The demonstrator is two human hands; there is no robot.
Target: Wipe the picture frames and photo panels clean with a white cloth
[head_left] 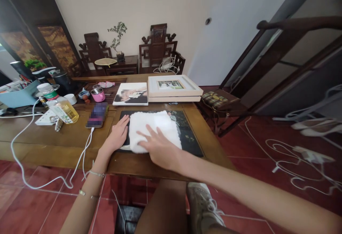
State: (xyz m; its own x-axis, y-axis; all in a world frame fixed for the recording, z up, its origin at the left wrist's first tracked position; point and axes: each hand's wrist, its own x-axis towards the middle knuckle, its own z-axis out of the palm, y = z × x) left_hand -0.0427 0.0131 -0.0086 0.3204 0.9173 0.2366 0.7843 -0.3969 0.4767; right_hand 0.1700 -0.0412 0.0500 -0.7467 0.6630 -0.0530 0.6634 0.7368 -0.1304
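Observation:
A fluffy white cloth (pixel 157 127) lies spread over a dark, flower-patterned flat panel (pixel 191 141) on the wooden table. My right hand (pixel 161 148) rests flat on the cloth's near part, its fingers spread. Beside the cloth, my left hand (pixel 119 134) lies at the panel's left edge with the fingers stretched out and holds nothing. The cloth hides much of the panel.
Behind the panel are a photo print (pixel 130 94) and framed pictures (pixel 175 88). To the left stand a phone (pixel 97 115) on a white cable, a bottle of yellow liquid (pixel 64 109) and a pink cup (pixel 98 94). The table's right edge (pixel 213 137) is close.

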